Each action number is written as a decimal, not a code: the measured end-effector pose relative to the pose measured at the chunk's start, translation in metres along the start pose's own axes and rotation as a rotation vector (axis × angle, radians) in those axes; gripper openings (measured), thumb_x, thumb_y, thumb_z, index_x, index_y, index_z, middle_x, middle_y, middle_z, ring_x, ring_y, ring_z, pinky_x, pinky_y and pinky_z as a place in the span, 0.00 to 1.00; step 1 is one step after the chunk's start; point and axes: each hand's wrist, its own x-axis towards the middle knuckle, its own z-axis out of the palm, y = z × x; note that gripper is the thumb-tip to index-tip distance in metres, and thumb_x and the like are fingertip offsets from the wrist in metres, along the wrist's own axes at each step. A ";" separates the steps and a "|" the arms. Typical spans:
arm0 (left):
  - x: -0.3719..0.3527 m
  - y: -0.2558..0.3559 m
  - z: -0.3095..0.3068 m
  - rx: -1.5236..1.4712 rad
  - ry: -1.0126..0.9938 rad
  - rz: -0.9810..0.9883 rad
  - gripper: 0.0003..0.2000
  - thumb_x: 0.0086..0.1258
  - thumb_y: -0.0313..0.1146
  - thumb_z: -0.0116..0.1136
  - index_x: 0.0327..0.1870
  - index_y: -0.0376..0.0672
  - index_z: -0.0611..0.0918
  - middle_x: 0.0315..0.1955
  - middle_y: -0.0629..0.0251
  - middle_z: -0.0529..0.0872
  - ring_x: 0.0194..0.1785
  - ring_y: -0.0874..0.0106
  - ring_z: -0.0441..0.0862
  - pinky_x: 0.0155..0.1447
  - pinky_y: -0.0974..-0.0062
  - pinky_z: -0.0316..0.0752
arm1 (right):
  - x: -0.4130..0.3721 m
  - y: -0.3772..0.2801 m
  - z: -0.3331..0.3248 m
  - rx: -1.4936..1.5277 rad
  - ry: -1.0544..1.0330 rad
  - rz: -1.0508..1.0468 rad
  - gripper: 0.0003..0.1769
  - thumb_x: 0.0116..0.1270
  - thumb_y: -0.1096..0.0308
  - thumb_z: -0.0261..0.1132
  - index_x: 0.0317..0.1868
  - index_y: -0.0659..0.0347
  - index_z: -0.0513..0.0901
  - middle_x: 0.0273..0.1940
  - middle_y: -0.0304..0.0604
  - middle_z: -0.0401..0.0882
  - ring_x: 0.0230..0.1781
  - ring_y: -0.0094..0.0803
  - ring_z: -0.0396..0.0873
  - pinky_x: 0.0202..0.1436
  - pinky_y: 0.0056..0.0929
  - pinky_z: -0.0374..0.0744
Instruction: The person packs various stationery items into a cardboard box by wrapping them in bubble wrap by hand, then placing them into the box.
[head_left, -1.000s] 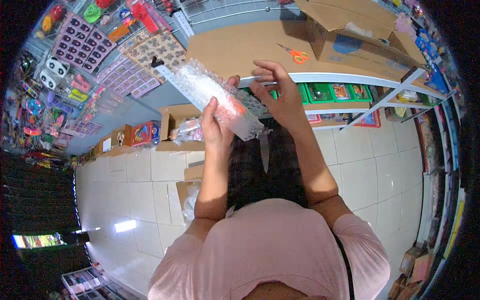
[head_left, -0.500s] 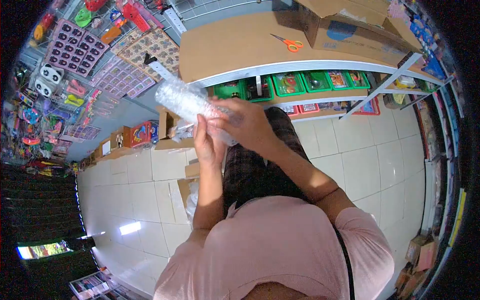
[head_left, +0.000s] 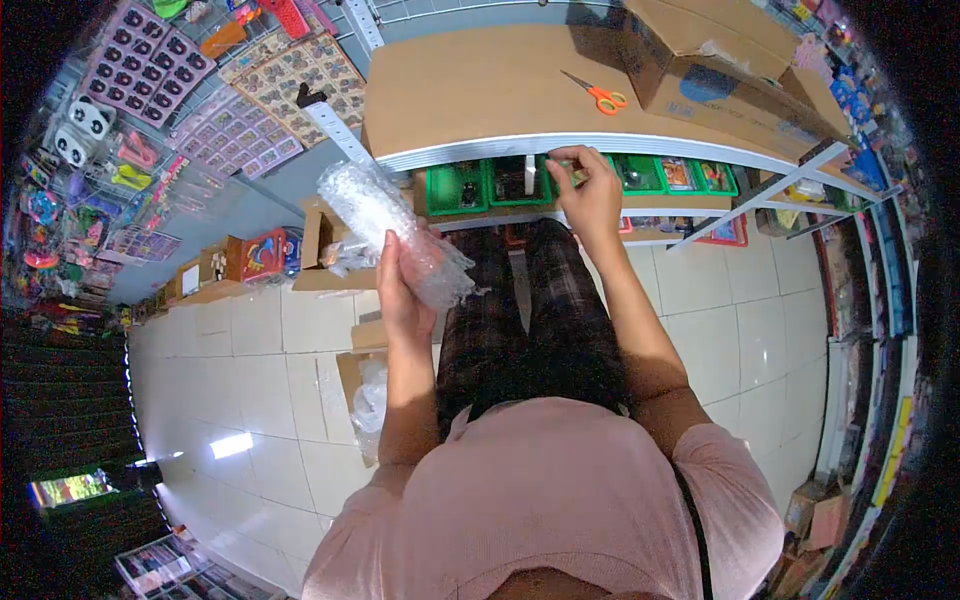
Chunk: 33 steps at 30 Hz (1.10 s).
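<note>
My left hand (head_left: 404, 290) grips a bubble-wrapped bundle (head_left: 372, 215), its thumb lying along the near side. Something reddish shows through the plastic at the lower end, but its kind is hidden. Loose wrap sticks out past my palm. My right hand (head_left: 592, 195) is raised at the shelf's front edge, fingers bent and thumb slightly apart, with nothing visible between them. To its left, a short white strip (head_left: 530, 175) hangs at the shelf edge. Orange-handled scissors (head_left: 607, 98) lie on the cardboard-covered shelf (head_left: 470, 90) beyond that hand.
An open cardboard box (head_left: 715, 95) stands at the shelf's right. Below are green trays (head_left: 458, 190) of small goods. Carded trinkets (head_left: 145, 65) hang on the left wall rack. A carton (head_left: 315, 265) and a box with clear plastic (head_left: 368, 400) sit on the tiled floor.
My right hand has let go of the wrapped bundle and moved right, up to the shelf edge. My left hand still holds the bundle, which now stands more upright. The view has shifted slightly.
</note>
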 end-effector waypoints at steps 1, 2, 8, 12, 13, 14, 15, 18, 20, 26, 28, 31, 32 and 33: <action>0.000 -0.003 0.002 -0.018 0.017 0.002 0.19 0.73 0.43 0.49 0.54 0.35 0.73 0.40 0.60 0.81 0.43 0.68 0.79 0.50 0.67 0.75 | 0.000 0.003 0.004 -0.059 0.018 -0.055 0.07 0.55 0.68 0.68 0.34 0.58 0.83 0.33 0.42 0.79 0.37 0.41 0.76 0.41 0.35 0.73; 0.001 -0.006 0.006 -0.037 0.033 0.006 0.19 0.73 0.42 0.49 0.54 0.36 0.73 0.40 0.60 0.81 0.43 0.69 0.79 0.49 0.68 0.76 | 0.001 0.006 0.007 -0.117 0.037 -0.112 0.07 0.55 0.67 0.68 0.34 0.57 0.83 0.34 0.41 0.79 0.39 0.41 0.74 0.43 0.35 0.72; 0.002 -0.006 0.001 -0.045 0.033 -0.030 0.17 0.72 0.39 0.52 0.54 0.36 0.72 0.39 0.61 0.81 0.41 0.70 0.79 0.46 0.70 0.77 | 0.013 -0.002 0.028 -0.279 0.052 -0.313 0.10 0.53 0.63 0.70 0.36 0.53 0.84 0.37 0.37 0.75 0.41 0.39 0.71 0.45 0.35 0.68; 0.003 0.000 -0.007 0.004 0.036 -0.024 0.17 0.71 0.39 0.54 0.53 0.36 0.72 0.39 0.60 0.81 0.41 0.70 0.80 0.46 0.72 0.77 | 0.020 -0.009 0.044 -0.319 0.017 -0.465 0.18 0.50 0.59 0.71 0.42 0.53 0.81 0.38 0.38 0.74 0.42 0.39 0.69 0.45 0.37 0.66; 0.003 0.000 -0.009 0.003 0.036 -0.028 0.17 0.71 0.40 0.54 0.53 0.36 0.72 0.39 0.60 0.81 0.41 0.70 0.80 0.46 0.72 0.78 | 0.020 -0.010 0.049 -0.340 -0.008 -0.466 0.20 0.49 0.59 0.71 0.43 0.53 0.80 0.40 0.39 0.73 0.42 0.39 0.69 0.45 0.37 0.65; 0.004 0.000 -0.011 -0.001 0.058 -0.039 0.17 0.71 0.40 0.54 0.53 0.36 0.72 0.39 0.60 0.82 0.41 0.70 0.80 0.46 0.72 0.78 | 0.020 -0.010 0.053 -0.362 -0.032 -0.466 0.22 0.48 0.58 0.72 0.44 0.54 0.79 0.41 0.40 0.73 0.43 0.40 0.69 0.45 0.37 0.65; 0.005 0.000 -0.013 -0.005 0.079 -0.050 0.17 0.71 0.40 0.54 0.53 0.37 0.73 0.39 0.60 0.82 0.41 0.70 0.80 0.45 0.72 0.78 | 0.021 -0.010 0.058 -0.383 -0.054 -0.467 0.24 0.47 0.58 0.72 0.46 0.54 0.78 0.42 0.41 0.73 0.43 0.40 0.69 0.44 0.38 0.65; 0.007 0.001 -0.015 0.018 0.098 -0.044 0.17 0.71 0.39 0.54 0.53 0.37 0.73 0.39 0.61 0.82 0.41 0.70 0.81 0.45 0.72 0.78 | 0.026 -0.009 0.070 -0.436 -0.048 -0.482 0.26 0.46 0.57 0.73 0.46 0.55 0.76 0.43 0.43 0.72 0.43 0.40 0.69 0.43 0.37 0.64; 0.008 0.001 -0.016 0.032 0.085 -0.038 0.16 0.71 0.38 0.54 0.53 0.37 0.74 0.39 0.61 0.83 0.41 0.70 0.81 0.45 0.72 0.78 | 0.030 -0.009 0.075 -0.466 -0.055 -0.456 0.25 0.46 0.58 0.73 0.45 0.55 0.76 0.42 0.42 0.72 0.43 0.40 0.70 0.43 0.38 0.64; 0.008 0.004 -0.022 0.037 0.093 -0.061 0.16 0.71 0.37 0.54 0.53 0.37 0.73 0.39 0.61 0.83 0.41 0.70 0.82 0.45 0.72 0.79 | 0.030 -0.001 0.079 -0.444 -0.033 -0.498 0.22 0.50 0.57 0.71 0.43 0.56 0.77 0.39 0.39 0.74 0.40 0.39 0.70 0.42 0.37 0.64; 0.010 0.003 -0.024 0.037 0.091 -0.061 0.16 0.71 0.37 0.54 0.54 0.37 0.73 0.39 0.60 0.83 0.41 0.69 0.82 0.45 0.72 0.79 | 0.031 0.001 0.079 -0.453 -0.014 -0.513 0.20 0.52 0.56 0.70 0.42 0.56 0.77 0.38 0.38 0.74 0.39 0.38 0.70 0.41 0.36 0.64; 0.010 0.004 -0.022 0.046 0.118 -0.059 0.16 0.71 0.36 0.55 0.54 0.37 0.72 0.38 0.60 0.83 0.40 0.69 0.82 0.45 0.71 0.79 | 0.031 0.002 0.078 -0.469 -0.004 -0.522 0.16 0.53 0.57 0.69 0.40 0.54 0.78 0.37 0.37 0.75 0.39 0.37 0.70 0.41 0.36 0.64; 0.010 0.004 -0.022 0.043 0.114 -0.056 0.16 0.71 0.36 0.55 0.54 0.37 0.72 0.38 0.59 0.83 0.40 0.69 0.82 0.44 0.71 0.79 | 0.030 0.003 0.077 -0.477 -0.006 -0.524 0.15 0.53 0.58 0.69 0.39 0.53 0.79 0.37 0.38 0.75 0.39 0.38 0.70 0.41 0.36 0.64; 0.010 0.004 -0.021 0.040 0.110 -0.052 0.16 0.70 0.36 0.55 0.54 0.37 0.72 0.38 0.59 0.83 0.40 0.69 0.82 0.44 0.71 0.79 | 0.031 0.004 0.077 -0.485 -0.007 -0.525 0.14 0.53 0.58 0.68 0.38 0.53 0.79 0.37 0.38 0.75 0.39 0.38 0.71 0.41 0.37 0.63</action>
